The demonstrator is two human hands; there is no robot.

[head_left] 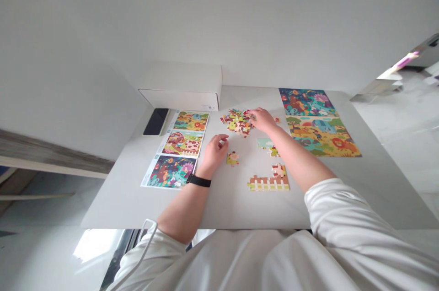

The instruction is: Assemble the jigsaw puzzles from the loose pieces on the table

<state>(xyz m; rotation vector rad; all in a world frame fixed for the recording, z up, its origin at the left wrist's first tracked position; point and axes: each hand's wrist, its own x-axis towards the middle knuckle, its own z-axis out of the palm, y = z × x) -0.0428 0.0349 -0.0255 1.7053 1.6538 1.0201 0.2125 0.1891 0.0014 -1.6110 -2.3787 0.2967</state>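
Observation:
My right hand [263,120] reaches to the right side of a heap of loose jigsaw pieces [237,122], its fingertips closed on a puzzle piece [252,117] at the heap's edge. Loosely curled, my left hand [216,148] rests on the table with a gap between thumb and fingers and nothing visible in them. Just right of it lies a single jigsaw piece [233,158]. Nearer my body is a joined fence section [269,184], with a cow piece [279,171] at its upper right. Joined sky-and-grass pieces [265,143] lie above, partly under my right forearm.
A picture sheet [182,143] with three scenes lies on the left, beside a dark phone [156,121]. Behind stands a white box [181,99] against the wall. Two assembled puzzles, a night scene [307,102] and a savanna scene [322,137], lie on the right.

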